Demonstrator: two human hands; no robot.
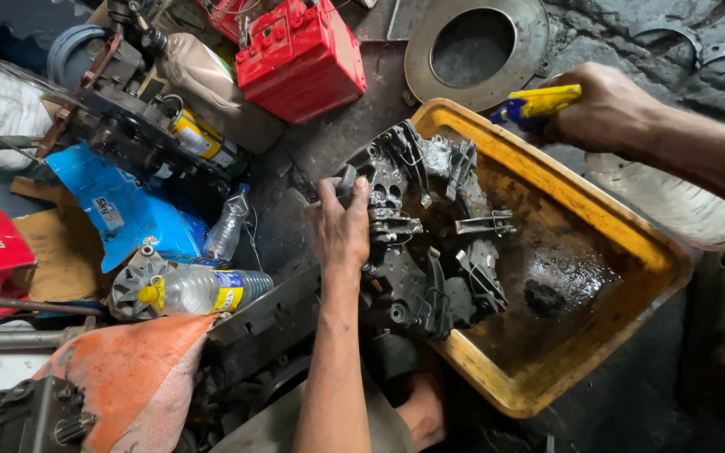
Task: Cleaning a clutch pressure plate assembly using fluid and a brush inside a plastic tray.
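A single camera, worn on the person's head, looked almost straight down at a cluttered workshop floor from close range. The person's own arms entered from the bottom and right edges, so the view faced away from the body, with the far side of the scene at the top. The yellow tray [631, 239] and the greasy engine part [425, 243] leaning in it filled the centre and right. The left hand [341, 226] sat near mid-frame, the right hand [602, 109] toward the upper right. A red battery [299, 54] marked the top edge. No second view overlapped it.
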